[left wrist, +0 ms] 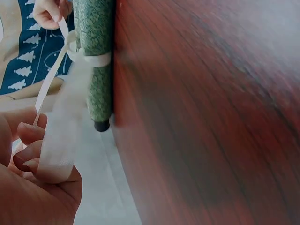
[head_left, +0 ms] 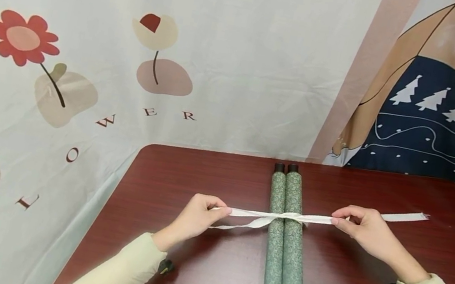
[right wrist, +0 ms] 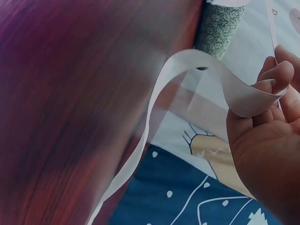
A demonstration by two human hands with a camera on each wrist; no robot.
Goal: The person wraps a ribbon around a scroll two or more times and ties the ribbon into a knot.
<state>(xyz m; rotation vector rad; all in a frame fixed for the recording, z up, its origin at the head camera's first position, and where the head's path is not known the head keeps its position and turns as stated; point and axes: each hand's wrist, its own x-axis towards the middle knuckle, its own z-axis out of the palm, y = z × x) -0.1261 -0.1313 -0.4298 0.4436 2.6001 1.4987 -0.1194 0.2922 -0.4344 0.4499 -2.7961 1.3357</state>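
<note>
Two rolled scrolls covered in green patterned cloth, the left scroll (head_left: 274,259) and the right scroll (head_left: 292,262), lie side by side on the table. Dark knobs cap their ends. A white ribbon (head_left: 316,219) passes around both and crosses on top near their middle. On the left, my left hand (head_left: 195,215) pinches one length between thumb and fingers. Opposite it, my right hand (head_left: 369,233) pinches the other length, and both stretches look taut. A loose tail (right wrist: 185,58) loops away from the right hand; another (left wrist: 61,136) hangs across the left palm.
The dark red wooden table (head_left: 150,164) has a back edge meeting a white printed curtain (head_left: 261,56). A navy cloth with white trees (head_left: 429,137) hangs at the right. Dark wrist devices, one at the left cuff (head_left: 166,267), sit under both sleeves.
</note>
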